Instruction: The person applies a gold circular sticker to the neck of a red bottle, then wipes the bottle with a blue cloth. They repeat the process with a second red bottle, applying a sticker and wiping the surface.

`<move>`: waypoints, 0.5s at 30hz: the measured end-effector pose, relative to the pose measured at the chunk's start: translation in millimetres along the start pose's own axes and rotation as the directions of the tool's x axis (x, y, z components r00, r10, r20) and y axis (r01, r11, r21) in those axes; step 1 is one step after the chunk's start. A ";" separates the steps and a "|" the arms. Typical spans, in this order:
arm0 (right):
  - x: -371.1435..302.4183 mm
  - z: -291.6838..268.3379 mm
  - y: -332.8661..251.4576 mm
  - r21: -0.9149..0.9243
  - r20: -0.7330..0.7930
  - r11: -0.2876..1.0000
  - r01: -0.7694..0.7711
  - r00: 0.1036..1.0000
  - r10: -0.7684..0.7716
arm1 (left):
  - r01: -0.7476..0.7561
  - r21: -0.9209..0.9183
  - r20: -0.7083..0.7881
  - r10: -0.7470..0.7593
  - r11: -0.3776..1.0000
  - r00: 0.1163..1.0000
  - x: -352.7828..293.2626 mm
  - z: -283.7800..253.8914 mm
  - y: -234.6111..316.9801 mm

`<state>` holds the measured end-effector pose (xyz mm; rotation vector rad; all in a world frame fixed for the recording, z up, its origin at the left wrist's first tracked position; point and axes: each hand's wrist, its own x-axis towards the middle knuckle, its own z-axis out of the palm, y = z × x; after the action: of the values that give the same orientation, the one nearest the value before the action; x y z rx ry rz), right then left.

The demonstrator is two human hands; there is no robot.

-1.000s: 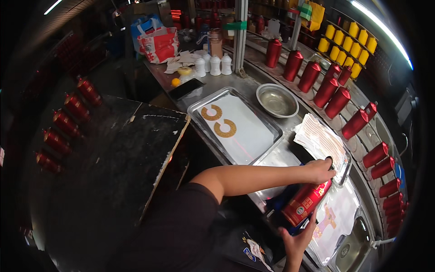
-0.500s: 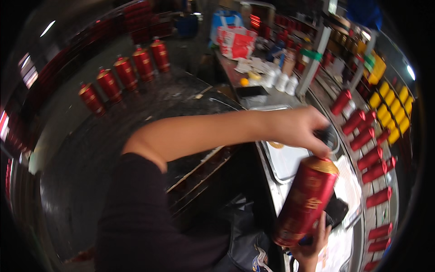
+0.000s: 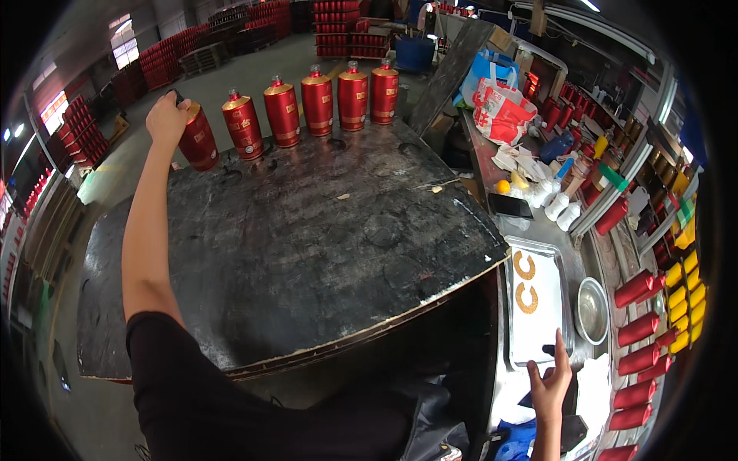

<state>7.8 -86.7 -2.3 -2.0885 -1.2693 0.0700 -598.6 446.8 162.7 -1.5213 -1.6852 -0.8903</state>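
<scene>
At the left end of a row of red bottles [image 3: 283,115] with gold shoulders, my left hand [image 3: 167,119] grips one red bottle [image 3: 199,142] by its neck. That bottle leans slightly and stands at the far-left edge of a black tabletop [image 3: 330,223]. Low on the right, my right hand [image 3: 551,386] is open, its fingers apart, beside a metal tray [image 3: 510,307]. Something small and black shows at one of its fingertips. On the tray's white surface lie two C-shaped gold pieces [image 3: 526,300].
A metal bowl [image 3: 591,311] stands right of the tray. Behind the tray are a phone [image 3: 510,206], white bottles [image 3: 556,203], an orange ball-shaped item [image 3: 503,186] and bags [image 3: 500,107]. More red bottles [image 3: 638,329] lie along the conveyor at right.
My left hand has carried the red bottle from above the right-hand bench to the left end of the row. The right hand has let go of its base. The view has swung left.
</scene>
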 end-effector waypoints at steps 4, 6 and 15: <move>-6.4 -6.5 53.2 -0.102 -0.067 0.995 -0.017 0.998 0.010 | 0.092 0.017 0.127 -0.094 0.996 0.987 14.0 71.4 -25.8; -14.5 -8.7 70.0 -0.114 -0.131 0.992 -0.055 0.991 0.040 | 0.066 0.029 0.269 -0.071 0.997 0.961 14.7 87.9 -21.5; -37.8 -16.8 66.5 -0.041 -0.146 0.984 -0.175 0.975 0.168 | 0.018 0.031 0.336 -0.028 0.999 0.942 44.0 148.9 -39.2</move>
<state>45.3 -145.1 -38.6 -2.2040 -1.0151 -0.0368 -647.8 593.1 119.8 -1.7121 -1.9489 -0.6400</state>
